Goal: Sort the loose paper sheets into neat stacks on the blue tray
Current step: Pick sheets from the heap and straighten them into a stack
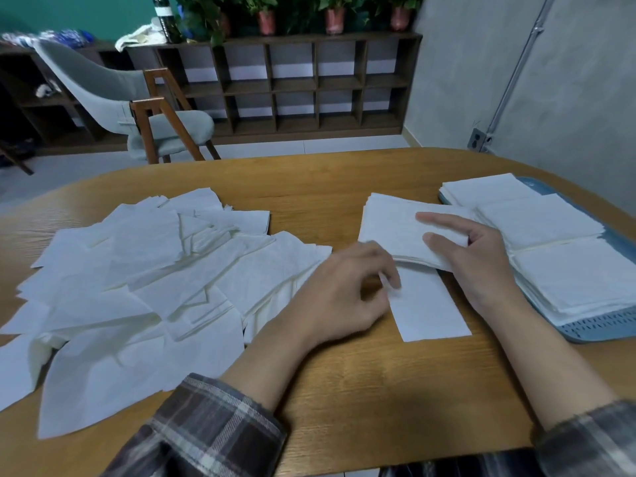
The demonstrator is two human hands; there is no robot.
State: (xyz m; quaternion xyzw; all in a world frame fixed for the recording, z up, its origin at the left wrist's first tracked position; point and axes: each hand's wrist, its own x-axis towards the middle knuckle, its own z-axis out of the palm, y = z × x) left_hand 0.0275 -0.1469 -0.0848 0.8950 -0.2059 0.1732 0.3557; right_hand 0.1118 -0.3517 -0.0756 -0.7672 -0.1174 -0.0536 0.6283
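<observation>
Wooden table, grey wall — left hand pinches a sheet, right hand's fingers grip a stack.

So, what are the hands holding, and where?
Right hand grips the stack at its near right corner. Left hand seems to pinch the single sheet at its far left corner; blurred.

Stack in right hand (beside tray)

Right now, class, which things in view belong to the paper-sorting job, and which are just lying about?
Job: loose sheets; stack held by the right hand; single sheet pinched by the left hand; finished stacks; blue tray.
Lying about: chair; shelf unit; potted plants; bottle.
</observation>
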